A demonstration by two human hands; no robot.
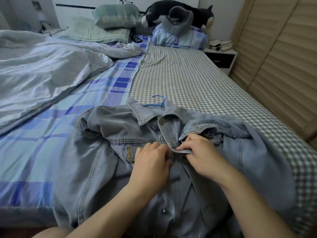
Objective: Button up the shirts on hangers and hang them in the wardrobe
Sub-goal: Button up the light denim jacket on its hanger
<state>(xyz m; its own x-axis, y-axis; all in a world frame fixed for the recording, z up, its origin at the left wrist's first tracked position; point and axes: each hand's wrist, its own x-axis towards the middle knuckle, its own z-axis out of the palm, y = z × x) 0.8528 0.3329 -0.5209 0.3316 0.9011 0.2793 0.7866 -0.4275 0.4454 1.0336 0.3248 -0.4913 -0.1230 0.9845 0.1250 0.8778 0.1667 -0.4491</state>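
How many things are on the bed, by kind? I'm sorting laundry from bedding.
Denim shirt: 1
Blue hanger: 1
Pillows (green, green flat, blue plaid): 3
Duvet: 1
Plush toy: 1
Total: 7

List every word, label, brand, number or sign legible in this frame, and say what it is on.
No text can be read in this frame.
Denim shirt: no legible label or brand; its buttons are too small to show any marking.
Small dark object near the pillows: pale marks, too blurred to read.
Headboard: a black floral decoration only, no lettering.
Books on the nightstand: no title can be read.
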